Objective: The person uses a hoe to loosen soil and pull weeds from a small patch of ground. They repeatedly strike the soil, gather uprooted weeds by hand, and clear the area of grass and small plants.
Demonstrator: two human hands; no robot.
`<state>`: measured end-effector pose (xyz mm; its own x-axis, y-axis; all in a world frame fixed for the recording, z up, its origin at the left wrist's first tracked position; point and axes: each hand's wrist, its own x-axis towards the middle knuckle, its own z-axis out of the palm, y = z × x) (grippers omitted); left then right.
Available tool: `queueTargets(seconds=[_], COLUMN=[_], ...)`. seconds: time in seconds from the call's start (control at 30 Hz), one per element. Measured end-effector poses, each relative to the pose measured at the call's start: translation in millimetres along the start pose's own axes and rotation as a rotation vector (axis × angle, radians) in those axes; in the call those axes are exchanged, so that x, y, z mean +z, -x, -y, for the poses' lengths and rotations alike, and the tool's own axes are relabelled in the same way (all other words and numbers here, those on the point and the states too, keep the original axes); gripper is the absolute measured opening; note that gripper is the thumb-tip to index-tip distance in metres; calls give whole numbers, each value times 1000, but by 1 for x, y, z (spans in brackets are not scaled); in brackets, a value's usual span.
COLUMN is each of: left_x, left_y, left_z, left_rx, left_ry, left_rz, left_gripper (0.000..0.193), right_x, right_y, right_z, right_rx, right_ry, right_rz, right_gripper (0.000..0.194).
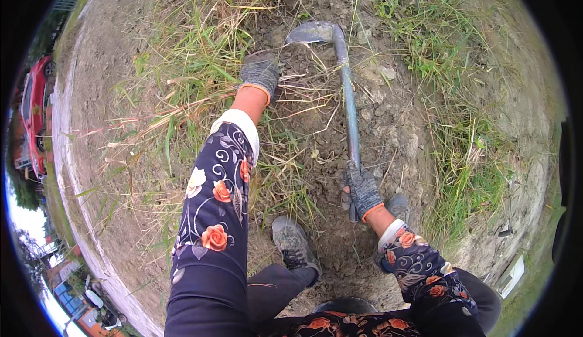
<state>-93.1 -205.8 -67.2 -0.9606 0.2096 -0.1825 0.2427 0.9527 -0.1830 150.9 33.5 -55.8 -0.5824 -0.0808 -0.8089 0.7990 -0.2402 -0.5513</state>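
My right hand (363, 192), in a grey knit glove with an orange cuff, grips the lower end of a sickle-like weeding tool (350, 114). Its long metal handle runs away from me, and the curved blade (312, 33) points left, close to the soil. Left of the blade, my left hand (260, 74) wears a matching glove and is closed around grass (218, 92) low at the ground. Dry stalks stick out on both sides of that fist; its fingertips are hidden beneath the hand.
Uprooted grass lies on bare soil (319, 155) between the hands and my shoe (296, 243). Green tufts (464, 191) grow on the right. Beyond a pale concrete edge (68, 155) at far left stands a red car (34, 114). A white object (511, 277) lies at lower right.
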Motion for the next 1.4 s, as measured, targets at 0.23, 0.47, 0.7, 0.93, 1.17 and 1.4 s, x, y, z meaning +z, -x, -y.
queueTargets(seconds=[0.23,0.47,0.7,0.93,1.17,1.4], left_x=[-19,-33,-26,-31,-24,-10], left_y=[25,27,33,36,39,35], left_z=[-11,-12,-15,-13,-12,-4], left_rx=[-82,-25,-49,-70,-72,-17], left_ry=[50,61,6,34,21,49], left_rz=[234,286,317,271,255,225], left_gripper=[24,26,24,25,25,23], right_x=[-5,-15,17,-5,27,2], right_y=[-16,45,15,31,31,17], right_z=[22,3,30,-2,-16,20], right_rx=[-211,38,-177,94,270,219], right_ry=[-533,262,-500,220,-195,208], right_rz=[98,-103,125,-89,92,-48], right_gripper=[32,30,24,38,30,32])
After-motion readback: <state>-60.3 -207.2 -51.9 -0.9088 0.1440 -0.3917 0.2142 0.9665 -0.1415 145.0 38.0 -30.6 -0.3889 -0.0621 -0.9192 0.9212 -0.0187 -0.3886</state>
